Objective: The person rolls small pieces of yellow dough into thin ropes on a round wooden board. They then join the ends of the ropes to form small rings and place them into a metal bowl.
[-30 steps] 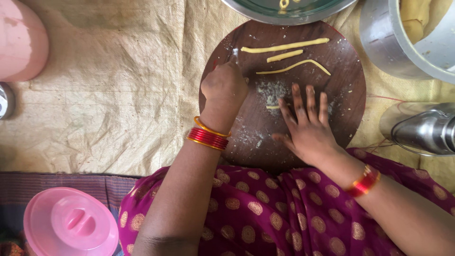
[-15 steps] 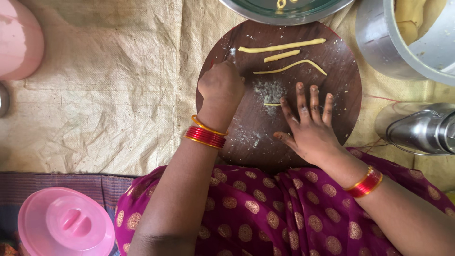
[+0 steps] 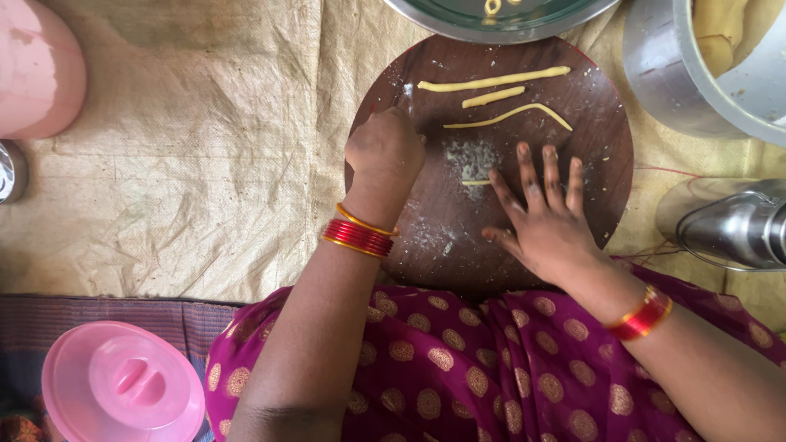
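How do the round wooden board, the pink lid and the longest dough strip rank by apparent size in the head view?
1. Round wooden board
2. Pink lid, though it may sit nearer the camera
3. Longest dough strip

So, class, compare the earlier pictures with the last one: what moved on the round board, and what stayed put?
The right hand, flat on the round wooden board, slid slightly forward over the thin dough strip it is rolling. The left hand stayed closed at the board's left edge, gripping something too hidden to identify. The three rolled dough strips at the far side kept their places. Nothing was picked up or let go.
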